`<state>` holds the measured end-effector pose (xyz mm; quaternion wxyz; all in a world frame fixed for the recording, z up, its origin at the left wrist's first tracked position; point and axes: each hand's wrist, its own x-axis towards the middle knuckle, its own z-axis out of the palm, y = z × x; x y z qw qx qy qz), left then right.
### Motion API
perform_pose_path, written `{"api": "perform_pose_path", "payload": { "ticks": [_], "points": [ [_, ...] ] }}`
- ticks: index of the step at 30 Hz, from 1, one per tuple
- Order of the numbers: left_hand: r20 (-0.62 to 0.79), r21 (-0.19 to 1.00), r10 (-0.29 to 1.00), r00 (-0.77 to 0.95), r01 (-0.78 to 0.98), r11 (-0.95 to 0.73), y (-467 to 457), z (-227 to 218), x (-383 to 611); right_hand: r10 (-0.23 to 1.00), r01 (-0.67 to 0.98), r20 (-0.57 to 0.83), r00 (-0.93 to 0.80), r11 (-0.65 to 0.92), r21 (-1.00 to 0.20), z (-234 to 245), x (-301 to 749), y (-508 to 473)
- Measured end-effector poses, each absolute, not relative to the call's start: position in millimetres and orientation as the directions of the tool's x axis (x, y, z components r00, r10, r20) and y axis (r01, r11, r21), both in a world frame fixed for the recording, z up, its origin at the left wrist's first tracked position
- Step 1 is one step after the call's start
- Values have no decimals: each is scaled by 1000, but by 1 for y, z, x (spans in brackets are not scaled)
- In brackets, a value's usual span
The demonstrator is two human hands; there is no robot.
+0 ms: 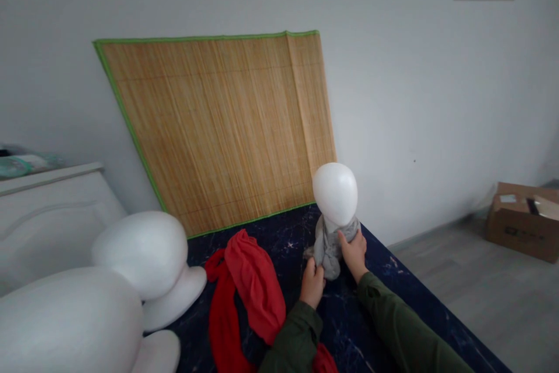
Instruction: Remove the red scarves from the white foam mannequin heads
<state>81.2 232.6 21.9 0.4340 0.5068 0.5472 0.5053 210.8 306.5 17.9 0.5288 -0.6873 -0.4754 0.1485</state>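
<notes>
A white mannequin head [335,191] stands upright at the far right part of the dark blue marbled table. Around its neck is wrapped a grey scarf [328,251], part of which hangs down in front. My left hand [312,283] is closed on the lower left part of the scarf. On the right side of the neck, my right hand [353,254] grips the scarf, its thumb toward the front. A red scarf [255,286] lies loosely folded to the left of my left hand, and my left sleeve covers some of it.
Two more white mannequin heads [144,254] occupy the table's left side. A bamboo mat [227,128] with green edging leans against the wall behind. The table's right edge [430,298] drops to a grey floor, where a cardboard box [522,224] sits. A white cabinet [52,216] is at left.
</notes>
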Motion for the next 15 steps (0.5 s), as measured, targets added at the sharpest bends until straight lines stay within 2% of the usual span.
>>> {"api": "perform_pose_path", "payload": {
  "ticks": [3, 6, 15],
  "points": [
    [40, 998, 996, -80, 59, -35, 230, 22, 81, 838, 552, 277, 470, -34, -833, 21, 208, 313],
    [38, 999, 990, -133, 18, -36, 230, 23, 69, 870, 576, 235, 434, -67, -815, 21, 220, 317],
    [39, 996, 838, -544, -47, -77, 229, 24, -15, 901, 504, 136, 412, -101, -858, 20, 269, 325]
  ]
}}
